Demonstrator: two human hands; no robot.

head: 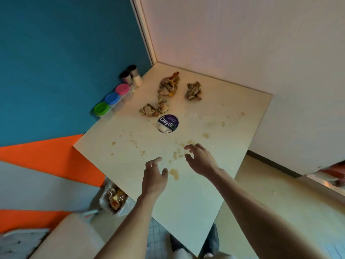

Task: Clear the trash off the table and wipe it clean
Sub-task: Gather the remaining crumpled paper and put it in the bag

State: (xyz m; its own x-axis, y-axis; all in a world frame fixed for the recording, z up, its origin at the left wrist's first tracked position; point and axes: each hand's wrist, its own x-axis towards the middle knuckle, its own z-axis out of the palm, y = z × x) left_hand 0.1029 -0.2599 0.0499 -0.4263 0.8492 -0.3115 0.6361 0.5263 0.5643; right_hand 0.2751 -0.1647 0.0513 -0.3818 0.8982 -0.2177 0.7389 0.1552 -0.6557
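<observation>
My left hand (154,174) and right hand (198,157) hover over the near part of the table (186,199), fingers loosely spread and curled, holding nothing. Under and just beyond them lie brownish smears (174,173) that only wiping will lift. Further out is a round ClayGo sticker (168,123), flat on the top. Past it sit four paper wads: two small ones (149,110) touching, a bigger one (169,84) and another (194,88) apart to its right. I judge them light, soft and crushable; I would pinch each across its bulk. Lidded jars (112,99) line the far left edge.
</observation>
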